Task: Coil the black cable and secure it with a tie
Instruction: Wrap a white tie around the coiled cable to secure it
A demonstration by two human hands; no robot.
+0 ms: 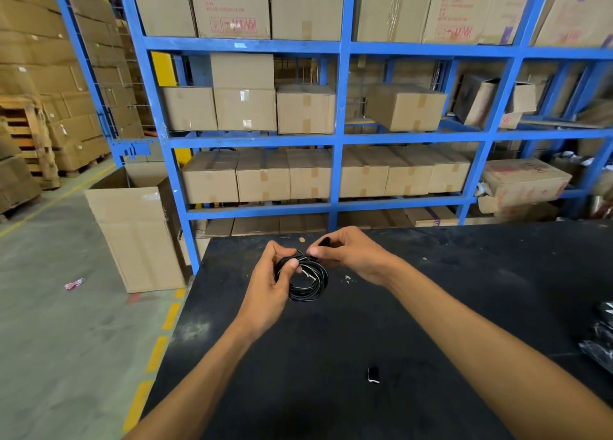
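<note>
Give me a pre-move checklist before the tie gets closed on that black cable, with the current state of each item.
1. Coil formed: the glossy black cable is wound in a round bundle. Ok.
2. Coil held: the left hand grips its left side, thumb across the loops. Ok.
3. Tie in place: the right hand pinches something at the top of the coil; a thin pale strip shows across the loops. Whether it is the tie, cannot tell.
4. Tie closed: cannot tell.
5. Loose cable end tucked in: cannot tell.
6. Support: bundle is over the black tabletop. Ok.
</note>
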